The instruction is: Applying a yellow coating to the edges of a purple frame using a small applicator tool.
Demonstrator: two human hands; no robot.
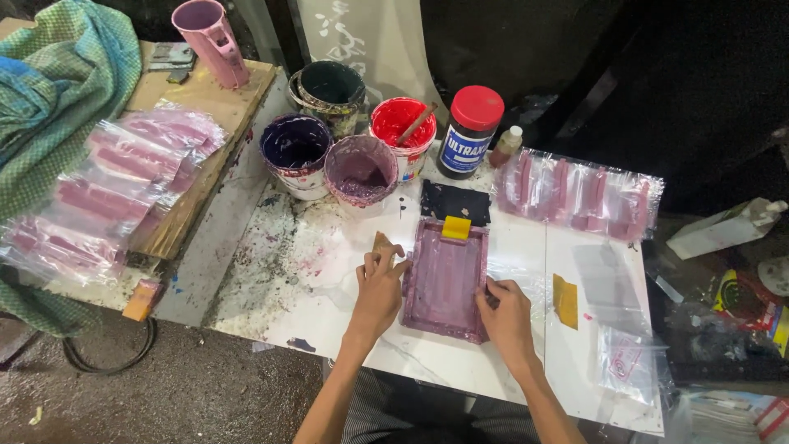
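Head view: both hands on a purple-stained screen frame (pixel 445 279) lying flat on the white counter (pixel 526 362).
Left hand (pixel 380 289) grip pinches the frame's left edge, maybe also a small brown tool; right hand (pixel 503 311) fingers pressed on its right edge. Yellow squeegee (pixel 456 228) sits at frame top; paint pots (pixel 360 168) behind.

Framed screen (pixel 444 279) sits mid-desk (pixel 575 362), four ink tubs (pixel 333 144) plus a jar (pixel 469 131) behind it, bagged pieces (pixel 579 195) off to its right.
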